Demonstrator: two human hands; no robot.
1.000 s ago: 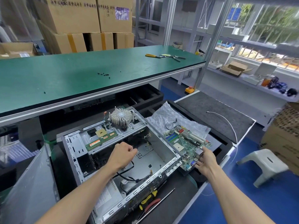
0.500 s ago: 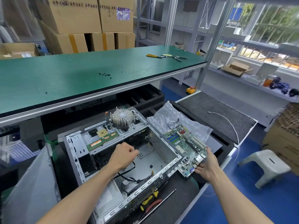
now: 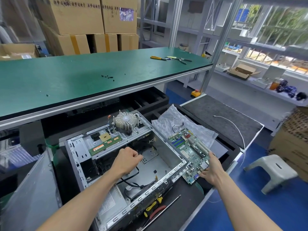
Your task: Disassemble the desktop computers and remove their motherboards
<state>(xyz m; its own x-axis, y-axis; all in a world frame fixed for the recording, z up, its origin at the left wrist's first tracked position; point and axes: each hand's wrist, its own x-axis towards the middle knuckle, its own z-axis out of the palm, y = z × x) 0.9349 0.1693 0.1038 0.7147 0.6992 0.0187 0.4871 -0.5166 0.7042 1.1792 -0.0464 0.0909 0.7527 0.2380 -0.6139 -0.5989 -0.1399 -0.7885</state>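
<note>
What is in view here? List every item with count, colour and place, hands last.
computer case: one, grey metal, open, centre.
motherboard: one, green, outside the case at its right.
heatsink: one, silver, on the case's far bracket.
memory stick: one, green, on that bracket.
bubble wrap: one sheet, clear, under the motherboard.
workbench: one, green top, behind the case.
pliers: yellow-handled, far on the workbench.
cardboard boxes: several, brown, behind the workbench.
stool: one, grey, on the floor at right.
left hand: fist inside the case.
right hand: grips the motherboard's near edge.
</note>
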